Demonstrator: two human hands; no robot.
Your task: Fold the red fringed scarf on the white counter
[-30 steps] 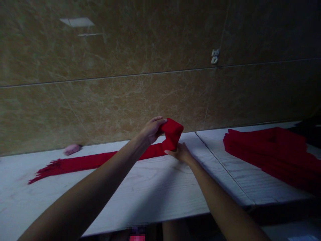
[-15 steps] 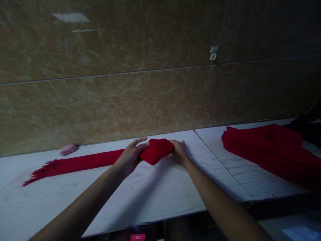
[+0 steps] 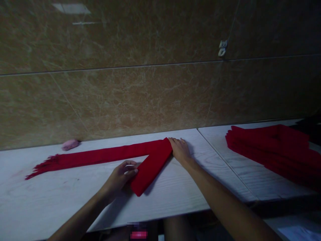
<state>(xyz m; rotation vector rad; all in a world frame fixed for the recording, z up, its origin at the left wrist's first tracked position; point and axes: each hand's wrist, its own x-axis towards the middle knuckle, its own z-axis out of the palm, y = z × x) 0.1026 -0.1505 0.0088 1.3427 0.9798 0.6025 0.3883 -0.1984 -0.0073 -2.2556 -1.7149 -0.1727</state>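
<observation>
— What can't we make out?
— A blurred patch at the near edge, below our table point(image 3: 62, 197).
— And our hands?
— Our left hand point(image 3: 120, 175) closes its grip on the red scarf point(image 3: 150, 160) at its doubled end. Farther off, our right hand point(image 3: 180, 150) lies open on the fold, and the fringe trails left.

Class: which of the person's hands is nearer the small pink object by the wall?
Left. The left hand, at the near end of the red scarf, lies right of the pink object; the right hand, on the fold, is farther right.
</observation>
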